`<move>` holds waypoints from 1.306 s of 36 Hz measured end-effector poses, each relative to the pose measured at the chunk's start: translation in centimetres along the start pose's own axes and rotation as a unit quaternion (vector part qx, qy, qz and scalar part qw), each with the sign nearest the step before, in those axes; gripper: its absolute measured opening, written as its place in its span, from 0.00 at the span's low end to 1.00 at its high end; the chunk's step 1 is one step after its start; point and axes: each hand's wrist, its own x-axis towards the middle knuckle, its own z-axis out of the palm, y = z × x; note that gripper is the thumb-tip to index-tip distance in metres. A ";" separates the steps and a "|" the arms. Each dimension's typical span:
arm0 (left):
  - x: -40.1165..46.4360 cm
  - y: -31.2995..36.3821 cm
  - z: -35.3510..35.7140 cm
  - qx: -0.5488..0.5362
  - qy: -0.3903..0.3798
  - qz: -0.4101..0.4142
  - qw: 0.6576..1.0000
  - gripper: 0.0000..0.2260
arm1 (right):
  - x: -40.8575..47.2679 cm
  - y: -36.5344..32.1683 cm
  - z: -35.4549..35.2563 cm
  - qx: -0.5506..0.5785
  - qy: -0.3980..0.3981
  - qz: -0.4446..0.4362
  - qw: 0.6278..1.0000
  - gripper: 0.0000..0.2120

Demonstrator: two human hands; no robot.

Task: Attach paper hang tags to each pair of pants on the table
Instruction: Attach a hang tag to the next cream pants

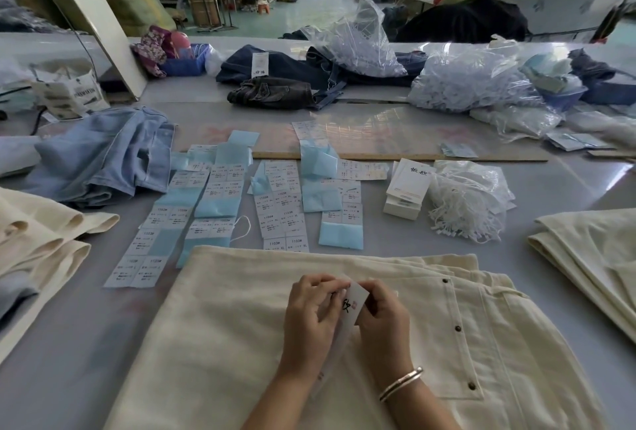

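A pair of cream cotton pants [241, 343] is lying flat at the near edge of the grey bench [69, 361], its buttoned fly and dark metal buttons [457, 328] lying toward the right. Both hands are working above the cloth at its middle. The left hand [309, 316] and the right hand [382, 316] are together pinching a white paper hang tag with black brush lettering [351, 305], fingers curled on its two sides; the tag is standing tilted between them, just above the pants. A silver bangle [401, 384] is sitting on the right wrist.

Beyond the pants, toward the middle of the bench, strips of white size stickers on pale blue backing paper [220, 202] are lying in rows, some overlapping. To their right a stack of white hang tags [407, 189] is standing beside a clear plastic bag of white string loops [471, 202], the loops spilling out toward the near side. A long wooden ruler [395, 156] is lying across the bench behind them.

More folded cream pants [41, 237] are lying at the left edge, and another cream pile [592, 250] at the right edge. Light blue denim jeans [103, 158] are lying crumpled at the left, and dark denim garments [275, 85] are heaped toward the far edge beside large clear bags of white strings [464, 82].
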 end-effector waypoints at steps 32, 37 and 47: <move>1.6 -0.4 -1.7 -0.125 -0.057 -0.245 0.960 0.05 | 0.2 0.5 -1.8 -0.177 0.002 0.030 0.984 0.13; 3.3 1.4 -1.8 -0.009 -0.231 -0.237 0.944 0.07 | 0.8 1.1 -4.2 -0.107 0.012 0.066 0.992 0.16; 2.6 3.4 -1.6 0.094 -0.128 -0.178 0.971 0.08 | 1.4 0.0 -5.6 -0.017 -0.075 0.054 0.996 0.12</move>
